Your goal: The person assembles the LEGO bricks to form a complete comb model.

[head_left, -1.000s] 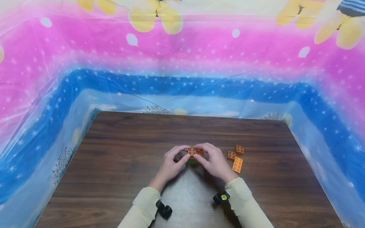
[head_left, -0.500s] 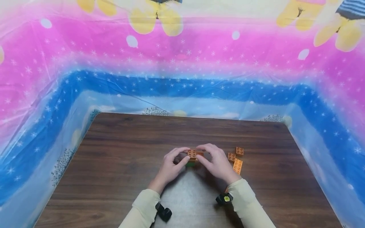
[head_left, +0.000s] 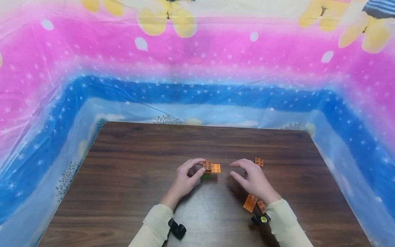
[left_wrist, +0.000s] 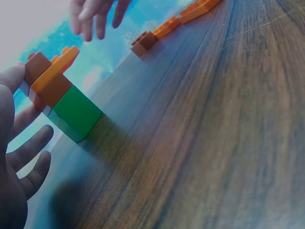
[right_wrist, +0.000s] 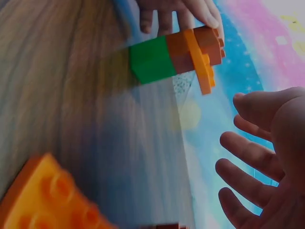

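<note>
A small tower of toy building bricks stands upright on the table. Its green block (left_wrist: pixel 76 113) is at the bottom, followed by a brown brick (right_wrist: pixel 181 52), a thin orange brick (head_left: pixel 216 168) that juts out to the right, and another brown brick (head_left: pixel 207 165) on top. My left hand (head_left: pixel 184 178) pinches the tower near its top, thumb against the upper brown brick. To the right, my right hand (head_left: pixel 254 180) hovers apart from the tower, its fingers spread and holding nothing.
Loose bricks lie on the right: a brown brick (head_left: pixel 259 162) beyond my right hand, plus an orange brick (head_left: pixel 250 203) and a reddish-brown brick (head_left: pixel 261 207) by its wrist. The hand covers part of this area. Patterned cloth (head_left: pixel 197 92) rises behind the wooden table (head_left: pixel 139 144).
My right hand has left the tower and moved right, uncovering the jutting orange brick. Two bricks by its wrist now show, while others beside it are covered. The left hand keeps its place.
</note>
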Demonstrator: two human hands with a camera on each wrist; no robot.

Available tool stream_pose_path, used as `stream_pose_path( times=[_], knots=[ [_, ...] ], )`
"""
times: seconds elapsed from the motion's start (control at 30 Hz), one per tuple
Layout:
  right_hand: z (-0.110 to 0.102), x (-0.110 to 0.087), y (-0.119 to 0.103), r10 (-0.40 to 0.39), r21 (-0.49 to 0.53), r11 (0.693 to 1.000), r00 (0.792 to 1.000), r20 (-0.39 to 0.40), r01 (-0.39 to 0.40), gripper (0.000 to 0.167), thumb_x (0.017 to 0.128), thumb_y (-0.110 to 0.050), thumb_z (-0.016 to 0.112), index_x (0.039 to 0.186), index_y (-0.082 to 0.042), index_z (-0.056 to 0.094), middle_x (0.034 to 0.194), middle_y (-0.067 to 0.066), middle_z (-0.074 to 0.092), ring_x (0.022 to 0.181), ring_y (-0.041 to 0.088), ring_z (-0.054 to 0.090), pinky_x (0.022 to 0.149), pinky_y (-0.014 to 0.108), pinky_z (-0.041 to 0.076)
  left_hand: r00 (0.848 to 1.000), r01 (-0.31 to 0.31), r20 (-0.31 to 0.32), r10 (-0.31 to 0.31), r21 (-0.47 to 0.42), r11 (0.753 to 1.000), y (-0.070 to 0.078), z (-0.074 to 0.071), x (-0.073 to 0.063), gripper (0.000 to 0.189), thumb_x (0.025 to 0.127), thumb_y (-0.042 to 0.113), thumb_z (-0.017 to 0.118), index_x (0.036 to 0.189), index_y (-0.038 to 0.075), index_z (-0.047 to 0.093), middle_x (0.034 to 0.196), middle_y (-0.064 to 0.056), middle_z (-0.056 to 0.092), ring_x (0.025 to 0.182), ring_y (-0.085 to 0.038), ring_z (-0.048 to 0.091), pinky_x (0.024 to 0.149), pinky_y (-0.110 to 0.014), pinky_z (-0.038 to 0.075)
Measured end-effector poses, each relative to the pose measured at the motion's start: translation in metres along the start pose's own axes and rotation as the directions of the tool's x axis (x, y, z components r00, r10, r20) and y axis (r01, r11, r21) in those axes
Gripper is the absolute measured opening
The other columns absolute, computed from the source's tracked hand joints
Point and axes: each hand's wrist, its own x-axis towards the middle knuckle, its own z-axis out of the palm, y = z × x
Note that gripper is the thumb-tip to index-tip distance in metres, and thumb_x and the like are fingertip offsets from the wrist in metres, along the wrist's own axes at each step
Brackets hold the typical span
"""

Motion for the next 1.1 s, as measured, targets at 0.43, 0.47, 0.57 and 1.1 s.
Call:
stream_pose_path(
  times=[0.43, 0.47, 0.57, 1.1],
  knots=[
    [-0.01, -0.034, 0.015, -0.004, -0.129, 0.991, 0.99, 0.139, 0.022, 0.032, 0.093, -0.024, 0.083, 0.123, -0.014, 0.074, 0.12, -0.003, 0.071, 0.108, 0.017, 0.066, 0.086, 0.041, 0.058, 1.0, -0.01, -0.001, 0.01, 0.003, 1.0, -0.001, -0.001, 0.0, 0.029, 0.101, 0.018, 0.072, 0.131, 0.017, 0.072, 0.121, -0.004, 0.072, 0.092, -0.021, 0.07, 0.075, -0.032, 0.059],
    [-0.01, -0.036, 0.015, -0.002, -0.142, 0.99, 0.989, 0.15, 0.023, 0.033, 0.092, -0.025, 0.083, 0.123, -0.015, 0.074, 0.12, -0.004, 0.07, 0.11, 0.016, 0.066, 0.089, 0.043, 0.058, 1.0, -0.01, -0.001, 0.01, 0.002, 1.0, -0.001, -0.001, 0.0, 0.029, 0.101, 0.018, 0.072, 0.131, 0.017, 0.072, 0.121, -0.004, 0.072, 0.092, -0.021, 0.07, 0.075, -0.032, 0.059],
    [-0.011, -0.046, 0.017, -0.001, -0.164, 0.986, 0.985, 0.175, 0.03, 0.035, 0.09, -0.027, 0.086, 0.122, -0.017, 0.075, 0.12, -0.006, 0.069, 0.113, 0.016, 0.065, 0.093, 0.047, 0.057, 1.0, -0.011, 0.0, 0.011, 0.003, 1.0, -0.001, -0.001, 0.0, 0.029, 0.101, 0.018, 0.072, 0.131, 0.018, 0.072, 0.121, -0.003, 0.072, 0.091, -0.021, 0.07, 0.074, -0.032, 0.058],
    [-0.006, -0.076, 0.033, -0.011, -0.166, 0.985, 0.972, 0.234, 0.052, 0.038, 0.086, -0.037, 0.089, 0.12, -0.029, 0.074, 0.126, -0.015, 0.061, 0.118, 0.011, 0.057, 0.096, 0.045, 0.056, 1.0, -0.011, 0.01, 0.011, -0.01, 1.0, -0.003, -0.001, 0.001, 0.031, 0.102, 0.019, 0.072, 0.132, 0.016, 0.071, 0.119, -0.003, 0.072, 0.091, -0.022, 0.07, 0.074, -0.033, 0.058]
  ],
)
